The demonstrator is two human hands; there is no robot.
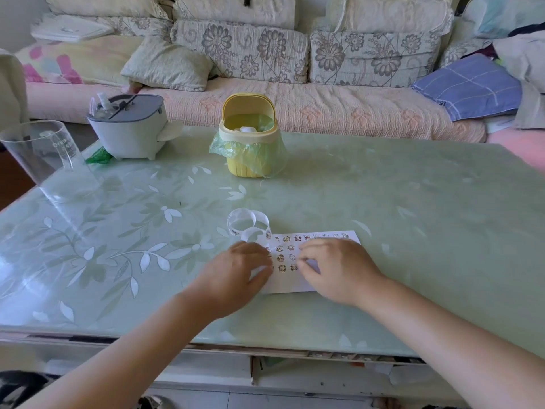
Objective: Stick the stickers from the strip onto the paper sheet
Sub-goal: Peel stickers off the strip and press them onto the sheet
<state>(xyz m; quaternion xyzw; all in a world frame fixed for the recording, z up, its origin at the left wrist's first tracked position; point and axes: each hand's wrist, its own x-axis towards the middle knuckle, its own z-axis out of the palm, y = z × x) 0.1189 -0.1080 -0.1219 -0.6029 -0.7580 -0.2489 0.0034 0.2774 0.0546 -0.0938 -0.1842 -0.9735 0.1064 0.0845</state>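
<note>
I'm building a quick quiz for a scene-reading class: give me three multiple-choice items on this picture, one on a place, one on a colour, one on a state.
1. Where does the curled sticker strip lie?
A. by the paper sheet's far left corner
B. on the floor
C. on the sofa

2. What colour is the small bin?
A. red
B. black
C. yellow

3. What state is the paper sheet in?
A. blank
B. bearing rows of stickers
C. crumpled

Answers: 1 A, its loops sit just beyond that corner; 2 C, its body and raised lid are yellow; 3 B, it lies flat with several sticker rows.
</note>
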